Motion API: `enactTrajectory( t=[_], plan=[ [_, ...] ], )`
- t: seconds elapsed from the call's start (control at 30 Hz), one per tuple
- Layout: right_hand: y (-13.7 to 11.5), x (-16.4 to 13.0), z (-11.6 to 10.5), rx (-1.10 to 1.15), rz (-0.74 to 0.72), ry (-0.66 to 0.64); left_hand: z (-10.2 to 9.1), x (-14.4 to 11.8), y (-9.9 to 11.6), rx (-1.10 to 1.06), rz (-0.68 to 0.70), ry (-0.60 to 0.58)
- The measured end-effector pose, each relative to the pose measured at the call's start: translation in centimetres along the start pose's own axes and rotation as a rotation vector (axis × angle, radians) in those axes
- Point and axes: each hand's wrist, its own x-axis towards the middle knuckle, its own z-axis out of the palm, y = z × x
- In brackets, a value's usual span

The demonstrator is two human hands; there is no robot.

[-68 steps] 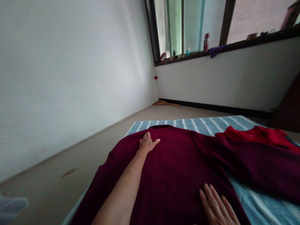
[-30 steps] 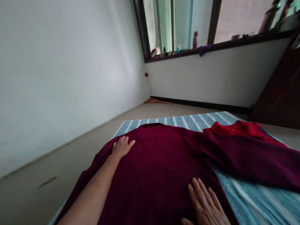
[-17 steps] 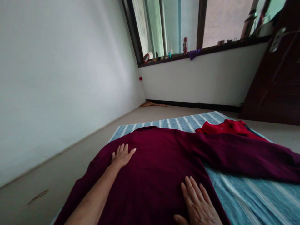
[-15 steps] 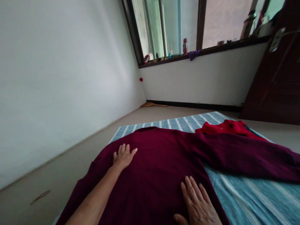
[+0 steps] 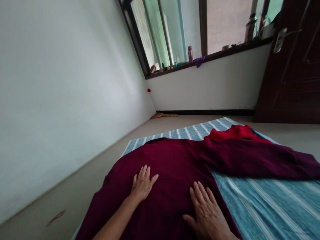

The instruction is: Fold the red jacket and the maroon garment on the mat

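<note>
A dark maroon long-sleeved top (image 5: 172, 160) lies spread out on a blue sheet with white stripes (image 5: 265, 203). One sleeve stretches to the right across the sheet; the lower part of the top runs out of view at the bottom. My left hand (image 5: 143, 183) rests flat on the middle of the top, fingers spread. Nearer the garment's right side edge, my right hand (image 5: 207, 210) lies palm down on the cloth, thumb out to the left. Neither hand grips anything.
Beyond the sleeve lies a folded red garment (image 5: 232, 132). A white wall (image 5: 75, 83) runs along the left. A broom (image 5: 163, 115) lies on the floor at the far corner. At the right stands a dark red door (image 5: 295, 80). Bottles and a thermos (image 5: 250, 28) line the windowsill.
My left hand has slid over the top toward the right and closer to me. My right hand stays flat near the side edge. The whole view has shifted slightly.
</note>
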Motion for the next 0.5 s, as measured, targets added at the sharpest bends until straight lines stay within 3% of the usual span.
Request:
enactTrajectory(
  t=[0.1, 0.23, 0.5],
  plan=[
    [0.0, 0.0, 0.0, 0.047, 0.010, 0.013, -0.5, -1.3, 1.0, -0.001, 0.004, 0.040],
    [0.3, 0.2, 0.6, 0.082, 0.007, 0.029, 0.5, -2.7, 1.4, -0.006, 0.011, 0.025],
    [0.1, 0.2, 0.7, 0.106, 0.012, 0.012, 1.8, -2.4, 0.7, 0.019, 0.025, 0.035]
  ],
)
